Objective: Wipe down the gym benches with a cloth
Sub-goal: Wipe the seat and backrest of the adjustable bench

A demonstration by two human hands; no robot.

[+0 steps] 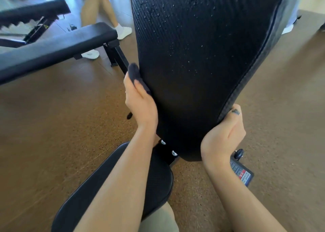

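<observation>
A black textured bench backrest (198,61) rises tilted in front of me, dotted with small droplets on its upper part. My left hand (140,101) holds a dark cloth (136,75) against the backrest's left edge. My right hand (226,135) grips the backrest's lower right edge, thumb on the front and fingers hidden behind the pad. The bench's black seat pad (133,184) lies below, partly covered by my left forearm.
A flat black bench (58,46) stands to the left, with another bench (33,10) behind it. A person's legs in white socks (123,30) stand beyond them. A labelled adjustment knob (239,154) sits at lower right. Brown speckled floor (52,126) surrounds everything.
</observation>
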